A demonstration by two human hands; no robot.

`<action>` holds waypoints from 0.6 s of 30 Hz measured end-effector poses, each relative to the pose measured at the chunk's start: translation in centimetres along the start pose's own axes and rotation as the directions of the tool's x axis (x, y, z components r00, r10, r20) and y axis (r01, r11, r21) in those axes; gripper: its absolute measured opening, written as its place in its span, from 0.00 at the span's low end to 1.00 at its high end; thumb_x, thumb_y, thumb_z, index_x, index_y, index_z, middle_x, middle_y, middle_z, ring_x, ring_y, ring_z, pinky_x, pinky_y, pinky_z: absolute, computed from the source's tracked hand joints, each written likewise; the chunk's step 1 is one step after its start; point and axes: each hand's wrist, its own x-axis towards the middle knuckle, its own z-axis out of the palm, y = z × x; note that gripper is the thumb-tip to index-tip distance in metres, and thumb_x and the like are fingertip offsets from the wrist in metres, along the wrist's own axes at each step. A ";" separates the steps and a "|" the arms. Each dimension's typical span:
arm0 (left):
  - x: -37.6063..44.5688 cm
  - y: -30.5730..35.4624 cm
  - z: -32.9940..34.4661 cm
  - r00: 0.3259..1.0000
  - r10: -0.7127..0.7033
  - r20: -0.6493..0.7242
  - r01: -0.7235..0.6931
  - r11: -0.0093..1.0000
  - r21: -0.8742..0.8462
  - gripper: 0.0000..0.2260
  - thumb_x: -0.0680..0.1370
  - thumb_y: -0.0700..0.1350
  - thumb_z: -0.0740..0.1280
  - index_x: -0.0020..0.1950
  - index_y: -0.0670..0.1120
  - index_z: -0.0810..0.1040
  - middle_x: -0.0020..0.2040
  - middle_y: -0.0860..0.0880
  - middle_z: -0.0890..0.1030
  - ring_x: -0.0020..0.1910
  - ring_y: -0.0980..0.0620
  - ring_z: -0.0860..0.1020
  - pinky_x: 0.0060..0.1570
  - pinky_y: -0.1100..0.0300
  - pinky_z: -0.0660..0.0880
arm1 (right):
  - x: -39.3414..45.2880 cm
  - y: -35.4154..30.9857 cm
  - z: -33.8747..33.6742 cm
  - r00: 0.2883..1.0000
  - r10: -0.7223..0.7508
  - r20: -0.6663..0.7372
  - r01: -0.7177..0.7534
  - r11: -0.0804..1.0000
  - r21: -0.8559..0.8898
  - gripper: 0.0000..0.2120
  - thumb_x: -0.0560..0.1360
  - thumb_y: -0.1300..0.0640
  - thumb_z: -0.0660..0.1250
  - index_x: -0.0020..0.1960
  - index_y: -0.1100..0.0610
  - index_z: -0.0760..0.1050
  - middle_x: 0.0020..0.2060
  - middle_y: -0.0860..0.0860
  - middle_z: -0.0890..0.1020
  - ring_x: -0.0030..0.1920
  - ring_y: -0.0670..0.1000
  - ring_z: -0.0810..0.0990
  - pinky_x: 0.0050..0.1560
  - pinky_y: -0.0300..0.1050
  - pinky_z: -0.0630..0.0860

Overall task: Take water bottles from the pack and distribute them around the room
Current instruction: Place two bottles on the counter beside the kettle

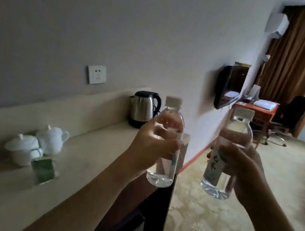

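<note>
1. Head view, hands: the left grip is closed round the middle of the left bottle, held upright over the desk's right end. The right grip is closed round the right bottle, tilted slightly, above the carpet. The two bottles are near each other but apart; both are clear with white caps.
2. Head view, desk: at left, along the wall. A kettle stands at its far end, just left of the left bottle. Two white lidded cups stand touching at the near left, with a green packet just beside them.
3. Head view, far room: a wall socket, a wall television, a chair, and a brown curtain.
</note>
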 end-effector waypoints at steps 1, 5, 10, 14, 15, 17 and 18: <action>1.3 -0.8 -1.2 0.999 -0.007 -0.037 0.007 1.000 0.002 0.15 0.65 0.40 0.72 0.50 0.48 0.77 0.46 0.45 0.77 0.42 0.47 0.81 0.38 0.55 0.82 | 2.1 1.1 1.0 0.999 -0.005 0.036 0.005 1.000 0.013 0.19 0.61 0.51 0.71 0.52 0.51 0.77 0.42 0.53 0.82 0.44 0.54 0.83 0.44 0.49 0.76; 6.2 -4.1 -6.3 0.984 0.020 -0.178 -0.015 0.999 0.031 0.14 0.71 0.32 0.71 0.49 0.49 0.77 0.42 0.52 0.78 0.42 0.52 0.82 0.42 0.52 0.83 | 10.1 5.8 5.5 0.978 -0.037 0.206 0.028 0.999 0.046 0.17 0.62 0.54 0.72 0.51 0.52 0.78 0.40 0.54 0.81 0.43 0.56 0.82 0.43 0.53 0.78; 11.1 -8.6 -12.7 0.955 0.040 -0.294 -0.012 0.995 0.097 0.18 0.66 0.36 0.74 0.47 0.58 0.78 0.40 0.56 0.79 0.44 0.50 0.82 0.45 0.51 0.82 | 18.8 10.9 10.7 0.928 -0.064 0.366 0.048 0.997 0.053 0.22 0.61 0.47 0.72 0.55 0.50 0.76 0.43 0.52 0.81 0.46 0.55 0.82 0.46 0.50 0.80; 12.7 -12.7 -16.2 0.915 0.007 -0.403 0.061 0.986 0.157 0.22 0.61 0.43 0.76 0.51 0.59 0.77 0.40 0.58 0.81 0.43 0.56 0.81 0.50 0.50 0.79 | 23.9 15.1 14.5 0.874 -0.039 0.485 0.000 0.997 0.080 0.22 0.65 0.55 0.72 0.58 0.53 0.74 0.46 0.55 0.81 0.49 0.53 0.82 0.49 0.50 0.80; 12.8 -13.8 -16.7 0.893 -0.005 -0.451 0.089 0.982 0.165 0.23 0.60 0.44 0.77 0.51 0.60 0.78 0.41 0.57 0.82 0.44 0.55 0.82 0.50 0.50 0.79 | 24.8 16.2 15.4 0.855 -0.029 0.517 -0.023 0.995 0.095 0.22 0.65 0.56 0.72 0.59 0.54 0.74 0.46 0.53 0.81 0.48 0.52 0.82 0.49 0.49 0.80; 13.0 -16.0 -17.7 0.850 -0.032 -0.525 0.145 0.974 0.174 0.22 0.61 0.44 0.77 0.49 0.62 0.78 0.43 0.55 0.84 0.46 0.52 0.83 0.53 0.50 0.80 | 26.4 18.5 17.2 0.819 -0.018 0.573 -0.061 0.991 0.118 0.25 0.64 0.55 0.74 0.60 0.56 0.73 0.46 0.51 0.80 0.47 0.50 0.81 0.48 0.44 0.80; 13.0 -17.1 -18.0 0.836 -0.043 -0.547 0.167 0.970 0.178 0.21 0.61 0.44 0.77 0.49 0.62 0.78 0.43 0.55 0.84 0.46 0.53 0.83 0.52 0.53 0.80 | 26.9 19.7 18.1 0.799 -0.012 0.601 -0.076 0.990 0.122 0.27 0.64 0.54 0.74 0.61 0.56 0.73 0.46 0.51 0.79 0.47 0.50 0.80 0.49 0.43 0.80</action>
